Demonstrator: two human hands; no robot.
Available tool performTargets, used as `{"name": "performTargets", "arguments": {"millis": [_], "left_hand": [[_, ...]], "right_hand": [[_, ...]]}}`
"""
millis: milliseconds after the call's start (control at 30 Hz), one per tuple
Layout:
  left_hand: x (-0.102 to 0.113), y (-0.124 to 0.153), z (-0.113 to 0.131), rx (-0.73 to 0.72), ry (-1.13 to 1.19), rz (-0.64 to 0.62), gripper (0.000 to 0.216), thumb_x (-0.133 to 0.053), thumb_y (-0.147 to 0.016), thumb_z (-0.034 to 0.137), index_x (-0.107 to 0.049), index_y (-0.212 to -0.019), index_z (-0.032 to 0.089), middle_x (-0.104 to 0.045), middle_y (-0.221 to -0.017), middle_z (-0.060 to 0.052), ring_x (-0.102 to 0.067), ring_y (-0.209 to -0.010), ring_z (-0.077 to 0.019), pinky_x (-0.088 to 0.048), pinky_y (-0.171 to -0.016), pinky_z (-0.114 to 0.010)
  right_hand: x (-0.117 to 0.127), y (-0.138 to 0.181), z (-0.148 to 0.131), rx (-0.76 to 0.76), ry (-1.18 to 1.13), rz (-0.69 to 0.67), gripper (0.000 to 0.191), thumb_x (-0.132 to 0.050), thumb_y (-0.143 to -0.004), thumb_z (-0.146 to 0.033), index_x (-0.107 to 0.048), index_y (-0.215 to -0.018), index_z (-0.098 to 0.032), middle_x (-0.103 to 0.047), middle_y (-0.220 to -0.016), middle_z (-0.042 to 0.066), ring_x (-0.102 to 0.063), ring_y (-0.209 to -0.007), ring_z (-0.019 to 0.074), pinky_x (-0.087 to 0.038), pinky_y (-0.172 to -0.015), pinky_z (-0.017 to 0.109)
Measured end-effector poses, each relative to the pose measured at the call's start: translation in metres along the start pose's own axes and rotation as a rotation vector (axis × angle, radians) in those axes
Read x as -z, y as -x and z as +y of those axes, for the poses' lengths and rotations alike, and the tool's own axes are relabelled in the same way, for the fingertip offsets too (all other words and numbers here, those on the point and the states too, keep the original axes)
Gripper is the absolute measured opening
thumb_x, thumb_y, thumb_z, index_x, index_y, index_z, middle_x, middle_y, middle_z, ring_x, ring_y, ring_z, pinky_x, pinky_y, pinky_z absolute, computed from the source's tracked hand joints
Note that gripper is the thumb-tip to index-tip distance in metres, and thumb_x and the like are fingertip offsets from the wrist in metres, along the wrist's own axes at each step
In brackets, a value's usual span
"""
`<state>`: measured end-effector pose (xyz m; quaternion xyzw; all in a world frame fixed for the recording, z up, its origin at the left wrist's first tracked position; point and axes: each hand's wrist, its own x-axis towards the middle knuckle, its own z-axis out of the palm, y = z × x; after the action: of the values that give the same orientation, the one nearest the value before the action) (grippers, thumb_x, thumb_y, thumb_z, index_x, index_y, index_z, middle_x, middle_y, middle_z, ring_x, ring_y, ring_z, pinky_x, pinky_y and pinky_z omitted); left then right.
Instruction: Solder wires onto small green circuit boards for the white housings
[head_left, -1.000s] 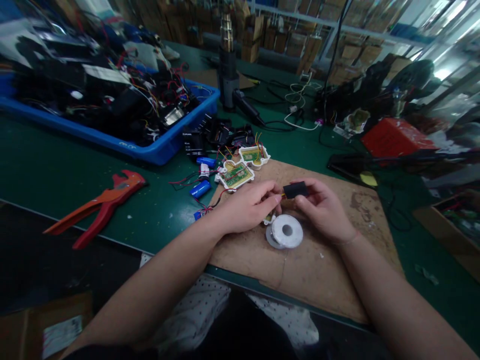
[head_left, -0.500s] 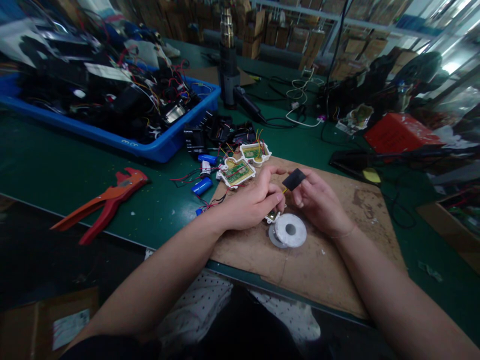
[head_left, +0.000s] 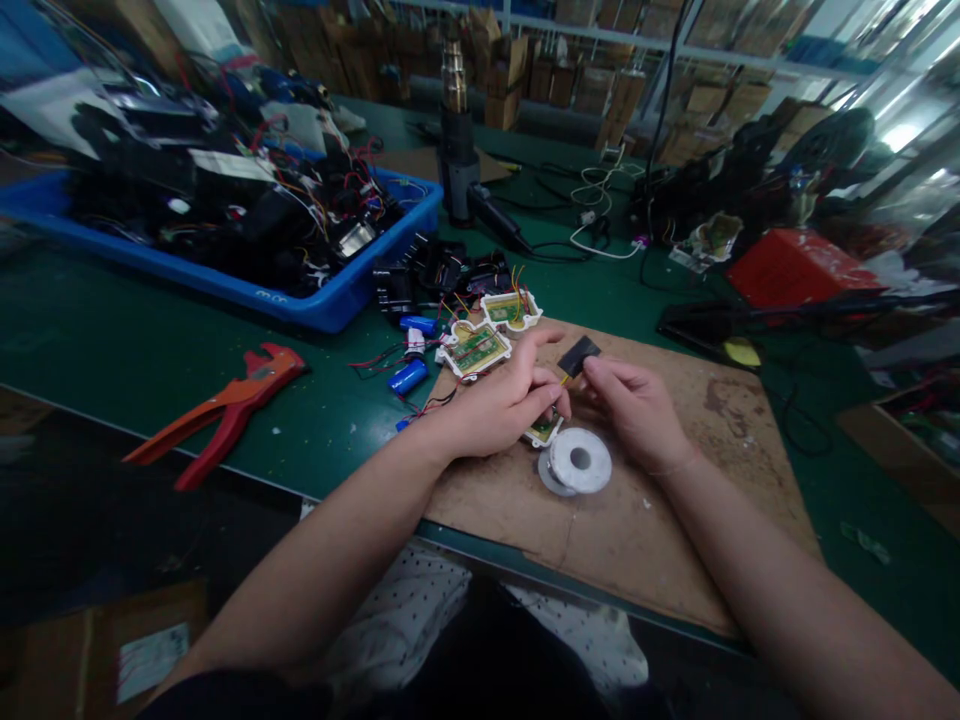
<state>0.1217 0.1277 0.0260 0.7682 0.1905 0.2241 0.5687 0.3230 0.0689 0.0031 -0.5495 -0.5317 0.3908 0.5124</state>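
Between thumb and fingers my right hand (head_left: 636, 408) pinches the right end of a small flat black panel (head_left: 577, 356). A short yellow wire (head_left: 565, 380) runs from the panel toward my left hand (head_left: 510, 400), whose thumb and fingers are closed at the wire's end; the index finger reaches forward. Partly hidden beneath the left fingers is a circuit board in a white housing (head_left: 543, 432). A spool of thin wire (head_left: 585, 462) lies just in front of it, nearest the right wrist. Two more boards in white housings (head_left: 475, 350) (head_left: 511, 308) sit beyond my left hand.
A brown board (head_left: 675, 540) lies under the work. To the left are blue cylindrical cells (head_left: 408, 377), an orange-red cutter (head_left: 225, 405) and a blue tray (head_left: 315, 308) of black parts. Behind stands a heat gun (head_left: 459, 160); a red box (head_left: 799, 268) is at right.
The black panel has shifted slightly left and tilted. My right thumb has come onto its right end, and the right fingers have drawn together. More of the board under my left hand shows.
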Motion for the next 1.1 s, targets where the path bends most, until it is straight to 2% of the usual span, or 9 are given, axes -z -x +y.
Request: {"name": "performTargets", "arguments": {"millis": [200, 300, 367, 467, 633, 767, 867, 933, 1100], "left_hand": [[-0.001, 0.000, 0.000, 0.030, -0.046, 0.071, 0.052, -0.044, -0.103, 0.020, -0.019, -0.148, 0.016, -0.072, -0.096, -0.006, -0.066, -0.088, -0.0153, -0.049, -0.085, -0.032], [-0.001, 0.001, 0.003, 0.041, -0.078, 0.049, 0.048, -0.044, -0.103, 0.021, -0.023, -0.146, 0.015, -0.072, -0.098, -0.006, -0.066, -0.090, -0.0159, -0.048, -0.086, -0.032], [0.000, 0.002, 0.005, 0.032, -0.070, -0.009, 0.042, -0.043, -0.104, 0.021, -0.029, -0.143, 0.017, -0.072, -0.098, -0.006, -0.065, -0.092, -0.0159, -0.047, -0.086, -0.031], [0.003, 0.002, 0.005, 0.022, -0.064, -0.070, 0.024, -0.040, -0.105, 0.024, -0.045, -0.128, 0.018, -0.071, -0.097, -0.004, -0.063, -0.089, -0.0150, -0.046, -0.083, -0.030], [0.008, 0.001, 0.004, -0.013, -0.149, -0.100, 0.020, -0.040, -0.103, 0.022, -0.059, -0.098, 0.017, -0.064, -0.095, -0.003, -0.058, -0.089, -0.0145, -0.044, -0.085, -0.029], [0.010, 0.000, 0.005, -0.003, -0.120, -0.131, 0.019, -0.041, -0.102, 0.021, -0.058, -0.094, 0.017, -0.064, -0.095, -0.003, -0.057, -0.088, -0.0143, -0.044, -0.085, -0.029], [0.010, 0.001, 0.004, 0.015, -0.081, -0.156, 0.018, -0.040, -0.103, 0.023, -0.057, -0.097, 0.017, -0.065, -0.092, -0.003, -0.057, -0.086, -0.0140, -0.044, -0.083, -0.029], [0.009, 0.001, 0.003, 0.023, -0.026, -0.147, 0.016, -0.040, -0.104, 0.024, -0.053, -0.111, 0.018, -0.067, -0.091, -0.002, -0.059, -0.085, -0.0137, -0.045, -0.081, -0.029], [0.005, 0.003, 0.001, 0.043, 0.080, -0.081, 0.043, -0.046, -0.102, 0.023, -0.029, -0.142, 0.018, -0.067, -0.092, -0.002, -0.063, -0.086, -0.0139, -0.049, -0.080, -0.028]], "right_hand": [[0.002, 0.008, -0.018, 0.087, 0.189, 0.058, 0.038, -0.067, -0.091, -0.048, -0.069, -0.066, -0.019, -0.057, -0.066, 0.000, -0.048, -0.064, 0.0114, -0.037, -0.059, 0.028], [0.004, 0.010, -0.021, 0.111, 0.224, 0.055, 0.035, -0.070, -0.090, -0.046, -0.069, -0.067, -0.020, -0.057, -0.066, 0.000, -0.049, -0.065, 0.0117, -0.039, -0.060, 0.027], [0.005, 0.009, -0.019, 0.109, 0.202, 0.039, 0.033, -0.070, -0.089, -0.046, -0.068, -0.070, -0.020, -0.058, -0.069, 0.000, -0.052, -0.068, 0.0117, -0.042, -0.062, 0.026], [0.006, 0.006, -0.011, 0.082, 0.106, -0.014, 0.030, -0.069, -0.088, -0.052, -0.066, -0.088, -0.022, -0.065, -0.080, 0.000, -0.058, -0.071, 0.0114, -0.049, -0.064, 0.025], [0.009, 0.006, -0.003, 0.029, -0.048, -0.159, 0.049, -0.072, -0.087, -0.052, -0.060, -0.126, -0.025, -0.073, -0.104, 0.006, -0.070, -0.087, 0.0142, -0.059, -0.076, 0.029], [0.010, 0.008, -0.002, 0.024, -0.092, -0.203, 0.040, -0.080, -0.081, -0.044, -0.070, -0.115, -0.025, -0.075, -0.107, 0.005, -0.071, -0.094, 0.0152, -0.060, -0.086, 0.031], [0.009, 0.008, -0.002, 0.020, -0.090, -0.171, 0.041, -0.085, -0.075, -0.044, -0.071, -0.108, -0.024, -0.076, -0.099, 0.003, -0.070, -0.084, 0.0142, -0.061, -0.078, 0.029], [0.008, 0.007, -0.002, 0.012, -0.093, -0.142, 0.042, -0.086, -0.073, -0.046, -0.070, -0.105, -0.024, -0.075, -0.097, 0.003, -0.069, -0.079, 0.0134, -0.061, -0.074, 0.028], [0.006, 0.006, -0.002, -0.020, -0.107, -0.110, 0.040, -0.085, -0.074, -0.048, -0.069, -0.100, -0.022, -0.074, -0.088, 0.002, -0.068, -0.073, 0.0127, -0.060, -0.068, 0.027]]}}
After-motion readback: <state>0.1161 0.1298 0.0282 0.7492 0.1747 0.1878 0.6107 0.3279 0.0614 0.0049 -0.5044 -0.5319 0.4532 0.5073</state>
